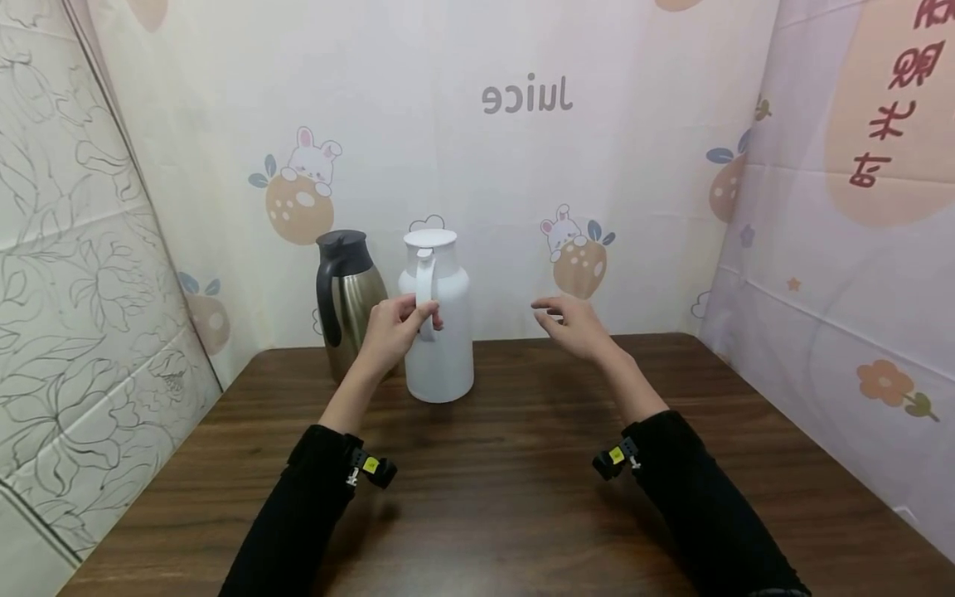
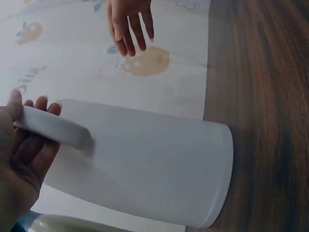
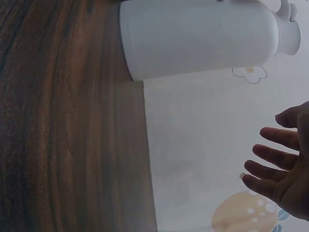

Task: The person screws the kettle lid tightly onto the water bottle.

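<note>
A white thermos jug with a flat lid stands upright on the wooden table, its handle toward me. My left hand holds that handle; in the left wrist view the thumb lies on one side and the fingers reach through the loop. To the right of the jug, apart from it, my right hand hovers above the table. Nothing is in it, and the right wrist view shows its fingers spread and loosely bent.
Left of the white jug, and slightly behind it, stands a metallic thermos jug with a black lid and handle, partly covered by my left hand. A printed cloth hangs behind the brown table, with more cloth on both sides.
</note>
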`<act>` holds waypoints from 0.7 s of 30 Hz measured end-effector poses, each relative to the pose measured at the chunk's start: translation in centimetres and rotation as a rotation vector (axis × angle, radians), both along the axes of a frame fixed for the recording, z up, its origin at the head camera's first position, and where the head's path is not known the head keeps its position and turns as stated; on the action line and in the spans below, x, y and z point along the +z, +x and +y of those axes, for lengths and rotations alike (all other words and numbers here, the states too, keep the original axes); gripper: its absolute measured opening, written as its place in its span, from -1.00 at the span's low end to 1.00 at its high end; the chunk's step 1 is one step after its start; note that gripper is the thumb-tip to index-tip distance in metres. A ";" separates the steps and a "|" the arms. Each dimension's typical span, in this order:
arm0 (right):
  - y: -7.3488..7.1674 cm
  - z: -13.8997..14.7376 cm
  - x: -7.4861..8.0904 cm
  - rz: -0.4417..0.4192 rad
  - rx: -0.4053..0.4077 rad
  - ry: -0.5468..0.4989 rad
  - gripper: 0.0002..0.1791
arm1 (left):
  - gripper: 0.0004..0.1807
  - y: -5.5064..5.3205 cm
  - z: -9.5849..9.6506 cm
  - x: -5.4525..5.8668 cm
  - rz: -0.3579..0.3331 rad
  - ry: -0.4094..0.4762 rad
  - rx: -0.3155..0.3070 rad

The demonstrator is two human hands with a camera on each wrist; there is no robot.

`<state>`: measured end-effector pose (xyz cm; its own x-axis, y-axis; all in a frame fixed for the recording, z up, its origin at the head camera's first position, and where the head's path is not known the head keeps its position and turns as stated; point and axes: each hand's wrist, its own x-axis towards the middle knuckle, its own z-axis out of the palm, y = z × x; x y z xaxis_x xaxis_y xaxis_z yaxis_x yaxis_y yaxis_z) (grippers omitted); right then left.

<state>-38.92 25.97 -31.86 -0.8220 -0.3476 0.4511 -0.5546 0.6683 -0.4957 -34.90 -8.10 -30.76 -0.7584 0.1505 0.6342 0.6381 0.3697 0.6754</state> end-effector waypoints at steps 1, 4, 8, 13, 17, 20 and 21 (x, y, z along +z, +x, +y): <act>-0.1 0.0 -0.1 -0.008 0.005 0.007 -0.57 | -0.66 -0.2 0.0 -0.1 0.010 0.010 0.015; -0.2 0.1 -0.3 -0.038 0.011 0.018 -0.56 | -0.65 -0.9 0.0 -0.4 0.031 0.026 0.057; -0.2 0.2 -0.4 -0.059 0.004 0.010 -0.57 | -0.66 -1.6 0.0 -0.6 0.053 0.055 0.091; -0.3 0.1 -0.5 -0.046 0.015 0.023 -0.57 | -0.70 -2.1 0.0 -0.7 0.073 0.092 0.119; -0.3 0.1 -0.6 -0.042 0.012 0.033 -0.57 | -0.68 -2.3 -0.2 -0.8 0.083 0.092 0.135; -0.3 0.1 -0.7 -0.039 0.007 0.037 -0.58 | -0.67 -2.6 -0.3 -1.0 0.093 0.094 0.153; -0.2 0.1 -0.7 -0.038 0.008 0.039 -0.58 | -0.67 -2.6 -0.4 -1.1 0.098 0.094 0.157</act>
<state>-39.16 26.03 -32.58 -0.8354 -0.3711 0.4055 -0.5414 0.6833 -0.4900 -37.54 -8.49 -31.84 -0.7021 -0.0276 0.7115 0.6418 0.4081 0.6492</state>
